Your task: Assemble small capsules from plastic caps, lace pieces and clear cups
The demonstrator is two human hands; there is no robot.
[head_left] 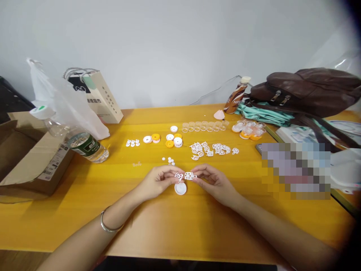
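Note:
Between finger and thumb, my left hand point(159, 180) pinches a small white openwork plastic piece point(178, 176). My right hand point(213, 183) pinches a similar white cut-out plastic piece point(188, 175) by its right end. The two pieces are held close side by side above the table. Just below them lies a round white shallow cap point(180, 188). Beyond my hands are several small white discs point(170, 160) and a loose pile of more white openwork pieces point(199, 148).
Clear round cups point(205, 126) stand in rows farther back, near white and orange round caps point(170, 143) and small white knobs point(132, 143). A tilted water bottle point(84, 145) and cardboard box point(50, 173) are left. A brown bag point(304, 92) and drink bottle point(236, 96) are at back right.

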